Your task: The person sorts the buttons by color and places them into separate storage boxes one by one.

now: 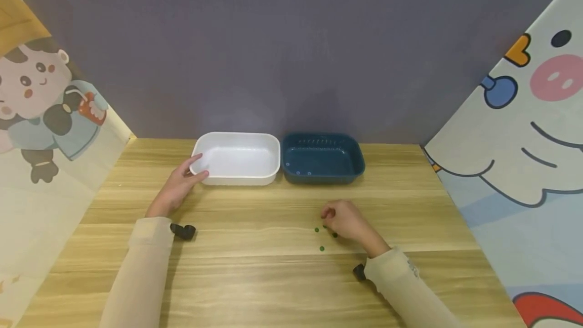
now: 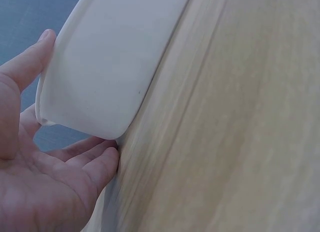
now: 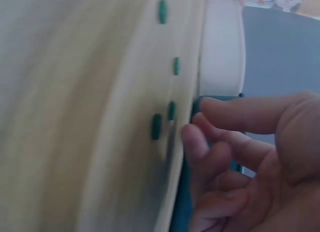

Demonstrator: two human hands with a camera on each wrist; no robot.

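Observation:
My left hand (image 1: 178, 186) holds the left end of a white plastic basin (image 1: 237, 178). In the left wrist view the thumb (image 2: 37, 55) lies on the rim and other fingers reach under the corner. My right hand (image 1: 348, 220) hovers over several small green discs (image 1: 322, 248) on the table, its fingers curled inward. In the right wrist view the thumb tip (image 3: 212, 110) meets a fingertip; I cannot tell whether something small sits between them. A dark blue basin (image 1: 323, 178) stands beyond this hand, right beside the white one.
Both basins stand at the back of the wood-grain table (image 1: 255, 287), in front of a grey-blue partition (image 1: 291, 54). Cartoon-printed panels (image 1: 510, 166) border the left and right sides. Dark devices (image 1: 183, 232) are worn at both wrists.

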